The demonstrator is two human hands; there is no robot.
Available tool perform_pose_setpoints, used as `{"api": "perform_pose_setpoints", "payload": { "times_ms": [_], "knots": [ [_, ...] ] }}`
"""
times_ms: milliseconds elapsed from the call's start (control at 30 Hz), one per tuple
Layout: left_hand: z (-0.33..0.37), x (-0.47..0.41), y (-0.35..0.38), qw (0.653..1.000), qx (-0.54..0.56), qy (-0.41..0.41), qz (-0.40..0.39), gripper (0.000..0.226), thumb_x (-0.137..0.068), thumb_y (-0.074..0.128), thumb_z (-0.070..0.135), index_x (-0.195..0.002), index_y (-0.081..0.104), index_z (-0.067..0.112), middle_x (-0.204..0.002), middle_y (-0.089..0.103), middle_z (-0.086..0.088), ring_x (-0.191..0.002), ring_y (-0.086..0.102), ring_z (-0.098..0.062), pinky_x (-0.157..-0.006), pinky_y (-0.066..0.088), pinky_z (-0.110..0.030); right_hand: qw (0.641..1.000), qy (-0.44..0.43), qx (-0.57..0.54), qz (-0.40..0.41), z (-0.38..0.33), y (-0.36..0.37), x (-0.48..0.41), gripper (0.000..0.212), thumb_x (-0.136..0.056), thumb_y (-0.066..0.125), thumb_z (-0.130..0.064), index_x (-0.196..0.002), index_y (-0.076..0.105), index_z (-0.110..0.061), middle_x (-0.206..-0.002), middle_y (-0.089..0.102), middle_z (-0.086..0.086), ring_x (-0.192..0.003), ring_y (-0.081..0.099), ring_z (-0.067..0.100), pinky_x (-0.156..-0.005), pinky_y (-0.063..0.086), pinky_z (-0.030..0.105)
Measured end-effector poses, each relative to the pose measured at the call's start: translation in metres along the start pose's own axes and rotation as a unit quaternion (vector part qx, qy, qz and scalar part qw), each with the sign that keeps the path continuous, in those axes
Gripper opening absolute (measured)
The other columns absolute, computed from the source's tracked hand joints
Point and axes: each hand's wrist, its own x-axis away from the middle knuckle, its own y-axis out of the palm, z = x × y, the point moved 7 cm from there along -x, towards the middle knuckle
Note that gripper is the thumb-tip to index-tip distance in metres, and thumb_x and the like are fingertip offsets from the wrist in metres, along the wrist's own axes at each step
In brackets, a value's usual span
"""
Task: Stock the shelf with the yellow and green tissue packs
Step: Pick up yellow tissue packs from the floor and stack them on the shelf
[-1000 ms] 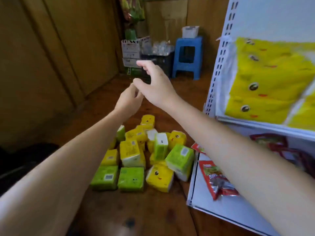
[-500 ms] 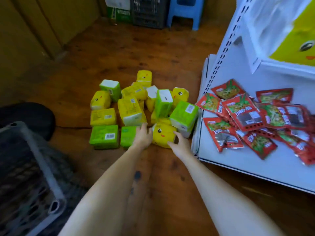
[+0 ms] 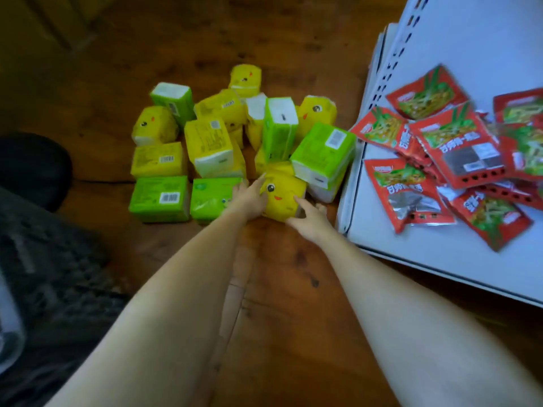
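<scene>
Gripping soft, blocky yellow tissue pack (image 3: 283, 198) with printed face: left hand (image 3: 249, 198) curled on its left side, right hand (image 3: 308, 220) curled at its near right corner | pack sits on plank floor (image 3: 279, 289) at near edge of glossy-wrapped yellow and green pile (image 3: 217, 142), just beside white metal shelf (image 3: 440, 259) | crinkly red sachets (image 3: 458, 148) heaped on shelf
</scene>
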Motion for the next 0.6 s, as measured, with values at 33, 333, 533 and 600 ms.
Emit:
{"api": "perform_pose_setpoints", "payload": {
  "times_ms": [33,333,533,600],
  "knots": [
    [0.000,0.001,0.007,1.000,-0.011,0.006,-0.001,0.052,-0.098,0.037,0.026,-0.149,0.024,0.022,-0.150,0.025,-0.022,-0.139,0.020,-0.037,-0.115,0.011,-0.039,1.000,-0.001,-0.022,0.002,0.001,-0.001,-0.002,0.066,-0.088,0.060,-0.029,-0.145,0.027,-0.031,-0.150,0.009,0.017,-0.138,0.023,0.030,-0.109,0.025,0.028],
    [-0.002,0.008,0.019,0.995,0.007,-0.003,0.104,0.051,-0.094,0.047,0.028,-0.142,0.038,0.016,-0.150,0.023,-0.023,-0.144,0.006,-0.031,-0.115,0.008,-0.040,0.993,0.003,-0.119,0.000,0.002,0.025,-0.010,0.068,-0.086,0.061,-0.023,-0.146,0.028,-0.024,-0.151,0.024,0.008,-0.138,0.028,0.022,-0.103,0.030,0.026],
    [-0.004,0.024,0.006,0.961,0.200,-0.003,0.193,0.040,-0.090,0.058,0.020,-0.125,0.049,0.003,-0.122,0.047,-0.025,-0.116,0.045,-0.036,-0.095,0.028,-0.031,0.982,0.000,-0.180,0.050,0.005,0.008,0.012,0.056,-0.084,0.066,-0.025,-0.135,0.042,-0.027,-0.138,0.031,0.006,-0.117,0.040,0.015,-0.088,0.032,0.020],
    [-0.001,0.029,-0.001,0.944,0.256,-0.025,0.207,0.043,-0.089,0.057,0.015,-0.127,0.043,-0.001,-0.124,0.046,-0.023,-0.114,0.046,-0.035,-0.091,0.029,-0.030,0.984,-0.010,-0.173,0.049,0.002,0.003,0.020,0.053,-0.085,0.065,-0.024,-0.133,0.043,-0.028,-0.133,0.032,0.006,-0.103,0.038,0.011,-0.084,0.032,0.019]
  ]
}}
